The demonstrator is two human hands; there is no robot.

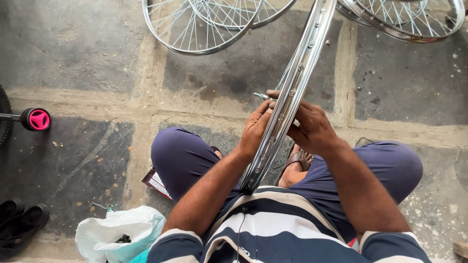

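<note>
Hands meet on a shiny chrome bicycle wheel rim (292, 87) in this one head view, where we look straight down at our own lap. We sit low over a grey stone-slab floor (73, 58) with pale joints, knees apart in dark blue trousers, a navy and white striped shirt at the bottom edge. The rim stands on its edge between our knees, its lower end against our belly, and runs up and away to the top of the picture. Our left hand (256, 127) presses on the rim's left side, fingers curled onto it, and the fingertips seem to pinch a small metal spoke end (261, 96) that sticks out to the left. Our right hand (312, 127) wraps the rim's right side at the same height. Both hands are closed on the rim, facing each other across it.

We judge the step in hand to be work on a spoke or its nipple at this one hole; any further move would call for a steady rim and fine fingertip control.

Around us: several spoked silver wheels (204, 24) lie flat at the top, a pink and black round knob (36, 119) at the left edge, black sandals (19, 219) at lower left, and a crumpled white plastic bag (122, 231) beside our left knee.
</note>
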